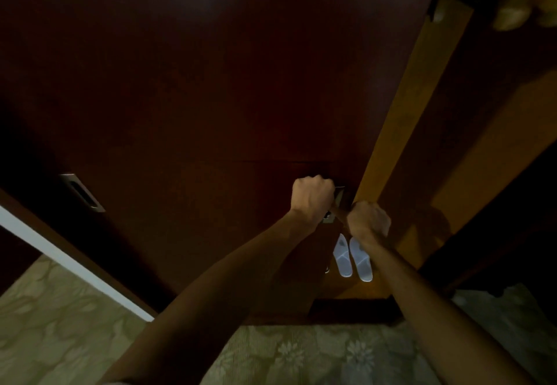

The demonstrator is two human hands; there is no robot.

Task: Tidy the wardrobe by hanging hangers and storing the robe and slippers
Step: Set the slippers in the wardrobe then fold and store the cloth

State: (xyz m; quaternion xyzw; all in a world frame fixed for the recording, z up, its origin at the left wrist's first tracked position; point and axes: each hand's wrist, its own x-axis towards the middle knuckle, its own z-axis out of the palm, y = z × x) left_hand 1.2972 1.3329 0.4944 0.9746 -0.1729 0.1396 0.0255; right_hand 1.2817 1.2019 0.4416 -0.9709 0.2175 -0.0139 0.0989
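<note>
Wardrobe door (211, 83): left hand (312, 199) fisted in its recessed handle (337, 200), right hand (369, 218) clenched on its edge, likely to slide it; slippers (352, 259) inside.

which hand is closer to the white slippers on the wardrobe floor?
Right. The right hand sits directly above the slippers, its wrist overlapping them in view. The left hand is up and to the left, fisted on the sliding door's handle.

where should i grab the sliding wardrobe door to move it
Take the recessed metal pull set into the wardrobe door near its right edge, hooking the fingers into the slot from the front. The panel face is flat and bare, giving no other purchase. The left hand already grips there; the right hand holds the edge.
</note>
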